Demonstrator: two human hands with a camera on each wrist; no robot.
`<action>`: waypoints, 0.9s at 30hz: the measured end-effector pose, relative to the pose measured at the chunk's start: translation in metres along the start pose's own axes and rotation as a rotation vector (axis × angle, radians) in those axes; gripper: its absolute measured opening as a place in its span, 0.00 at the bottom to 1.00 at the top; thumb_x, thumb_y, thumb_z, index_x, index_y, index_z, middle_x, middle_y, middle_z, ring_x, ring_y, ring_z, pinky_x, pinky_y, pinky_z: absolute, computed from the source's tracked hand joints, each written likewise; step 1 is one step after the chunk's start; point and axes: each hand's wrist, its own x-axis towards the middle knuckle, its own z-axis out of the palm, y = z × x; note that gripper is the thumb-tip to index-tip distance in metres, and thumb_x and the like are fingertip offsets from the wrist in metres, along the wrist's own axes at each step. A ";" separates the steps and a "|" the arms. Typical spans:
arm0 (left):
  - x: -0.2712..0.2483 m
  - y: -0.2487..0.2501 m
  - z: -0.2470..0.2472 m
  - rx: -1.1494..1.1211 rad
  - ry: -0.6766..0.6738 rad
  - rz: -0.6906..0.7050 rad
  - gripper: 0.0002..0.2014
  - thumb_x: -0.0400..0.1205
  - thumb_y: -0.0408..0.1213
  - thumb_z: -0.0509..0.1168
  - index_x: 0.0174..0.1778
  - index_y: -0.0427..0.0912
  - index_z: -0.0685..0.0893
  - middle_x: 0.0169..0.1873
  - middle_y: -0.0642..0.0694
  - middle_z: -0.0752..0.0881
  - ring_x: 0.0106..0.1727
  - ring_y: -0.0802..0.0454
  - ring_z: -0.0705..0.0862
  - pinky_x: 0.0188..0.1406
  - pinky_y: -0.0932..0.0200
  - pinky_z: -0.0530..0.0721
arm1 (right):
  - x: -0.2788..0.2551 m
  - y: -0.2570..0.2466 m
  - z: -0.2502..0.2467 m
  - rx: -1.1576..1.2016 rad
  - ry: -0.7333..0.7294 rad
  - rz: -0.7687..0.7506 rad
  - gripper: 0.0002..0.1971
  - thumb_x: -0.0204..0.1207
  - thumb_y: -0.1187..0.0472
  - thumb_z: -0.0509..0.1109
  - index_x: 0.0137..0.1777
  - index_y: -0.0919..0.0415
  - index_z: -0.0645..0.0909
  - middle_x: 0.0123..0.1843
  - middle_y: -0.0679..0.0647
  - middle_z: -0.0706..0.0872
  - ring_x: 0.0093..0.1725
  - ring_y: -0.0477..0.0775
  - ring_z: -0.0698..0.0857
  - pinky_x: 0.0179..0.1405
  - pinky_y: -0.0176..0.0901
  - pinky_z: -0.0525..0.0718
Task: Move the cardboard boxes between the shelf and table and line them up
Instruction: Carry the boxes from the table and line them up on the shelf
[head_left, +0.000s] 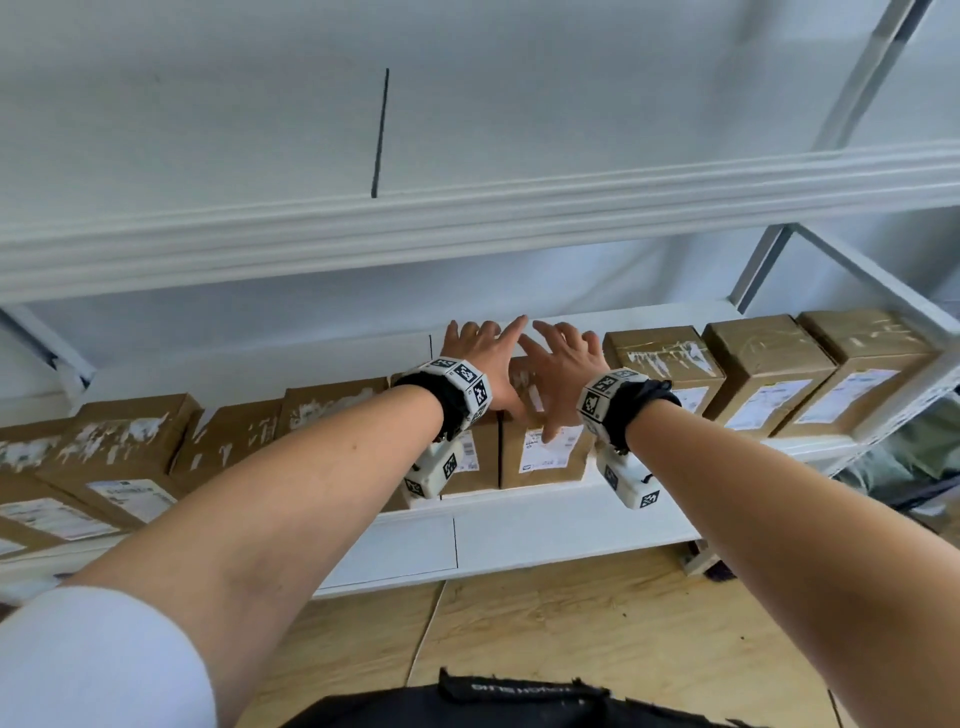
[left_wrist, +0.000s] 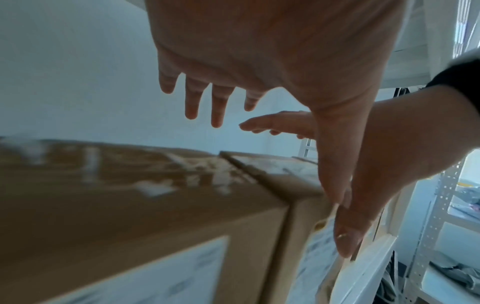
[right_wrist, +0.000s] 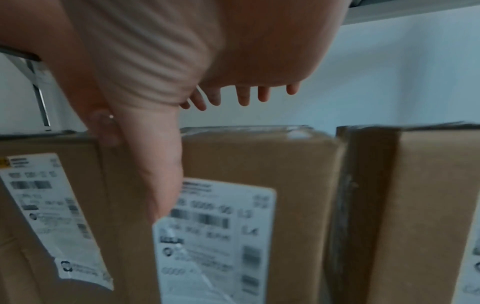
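Brown cardboard boxes with white labels stand in a row on the white shelf (head_left: 524, 500). Both my hands reach over the two middle boxes. My left hand (head_left: 480, 351) is above the left middle box (head_left: 475, 460) with fingers (left_wrist: 202, 102) straight and spread, holding nothing. My right hand (head_left: 563, 361) is over the right middle box (head_left: 550, 457), fingers (right_wrist: 245, 95) spread and its thumb hanging down in front of that box (right_wrist: 259, 160). The two thumbs cross. I cannot tell whether either palm touches a box top (left_wrist: 130, 185).
Three more boxes (head_left: 769, 364) stand to the right and several boxes (head_left: 119, 447) to the left on the same shelf. An upper shelf board (head_left: 467, 223) hangs close above my hands. A metal upright (head_left: 758, 265) stands at right. Wooden floor (head_left: 571, 623) lies below.
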 end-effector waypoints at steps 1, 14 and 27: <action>0.004 0.013 -0.003 0.005 -0.013 -0.001 0.73 0.50 0.72 0.78 0.85 0.59 0.41 0.80 0.42 0.64 0.82 0.37 0.59 0.82 0.33 0.49 | -0.002 0.012 -0.002 0.009 -0.003 -0.009 0.73 0.49 0.35 0.87 0.87 0.47 0.41 0.89 0.56 0.43 0.86 0.65 0.44 0.82 0.70 0.47; 0.061 0.163 -0.003 -0.018 -0.089 -0.083 0.65 0.58 0.60 0.83 0.86 0.52 0.51 0.81 0.44 0.63 0.81 0.37 0.61 0.79 0.35 0.59 | -0.047 0.213 0.026 0.093 -0.041 0.074 0.74 0.50 0.43 0.90 0.87 0.45 0.40 0.88 0.54 0.50 0.86 0.61 0.49 0.82 0.70 0.53; 0.093 0.189 0.022 0.151 0.006 -0.089 0.52 0.61 0.55 0.83 0.78 0.46 0.64 0.72 0.43 0.68 0.71 0.40 0.68 0.72 0.45 0.71 | -0.045 0.266 0.066 0.122 0.051 0.142 0.52 0.65 0.54 0.82 0.84 0.48 0.54 0.81 0.53 0.62 0.81 0.59 0.62 0.78 0.66 0.65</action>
